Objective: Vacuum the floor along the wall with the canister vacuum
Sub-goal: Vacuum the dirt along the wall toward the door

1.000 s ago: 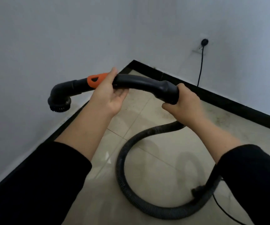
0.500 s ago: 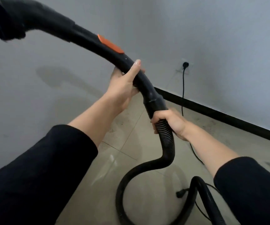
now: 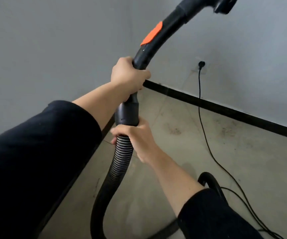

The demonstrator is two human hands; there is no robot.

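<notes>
The black curved vacuum handle with an orange slider points up and to the right; its brush nozzle reaches the top edge of the frame. My left hand grips the handle's lower bend. Below it my right hand grips the ribbed hose just under the cuff. The hose drops down and loops off the bottom edge. The canister itself is out of sight.
Grey walls meet in a corner, with a black baseboard along the dirty tiled floor. A black power cord runs from a wall socket down across the floor to the right. Another hose loop rises near my right sleeve.
The handle has swung from pointing up-left to pointing up-right. My left hand has closed fully round it, and the view has turned right along the wall.
</notes>
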